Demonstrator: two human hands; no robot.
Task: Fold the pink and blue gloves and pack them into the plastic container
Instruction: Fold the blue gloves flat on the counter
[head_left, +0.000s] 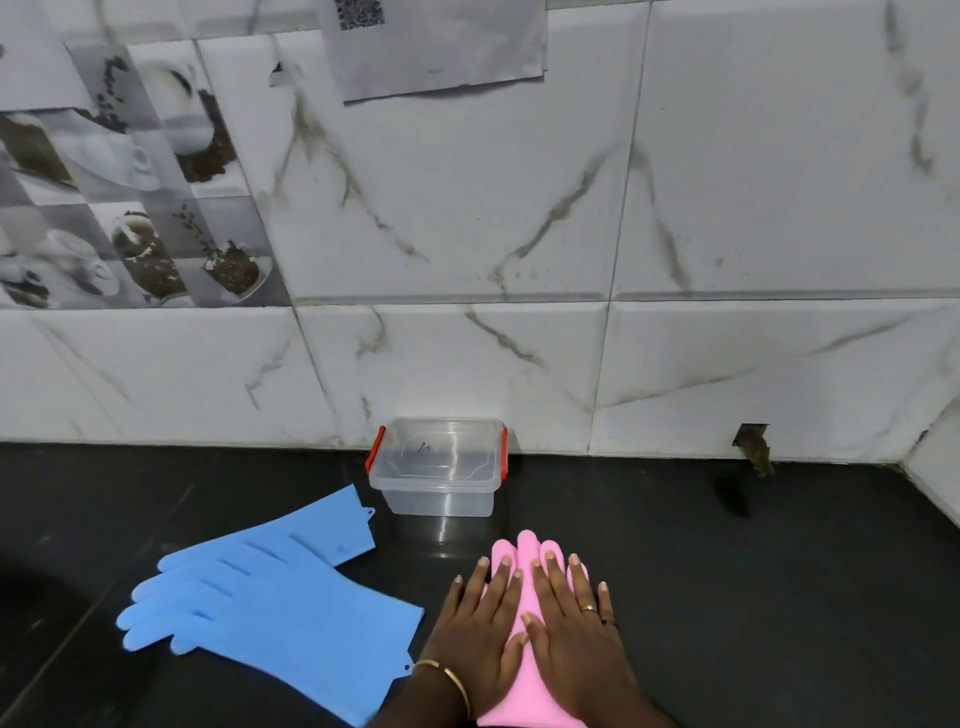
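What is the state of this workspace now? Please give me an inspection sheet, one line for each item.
Surface: dark glossy counter against a tiled wall.
Job's things: pink gloves lie flat under both hands; two blue gloves lie flat and overlapping to the left, unfolded; plastic container with red clips stands by the wall with its lid on.
Clutter: small dark object on the counter at the right, too unclear to name.
Hands: left hand and right hand press flat on the pink gloves, fingers straight.
Cables: nothing seen.
Surroundings: marble tiles, paper sheet on the wall, hole in a tile.
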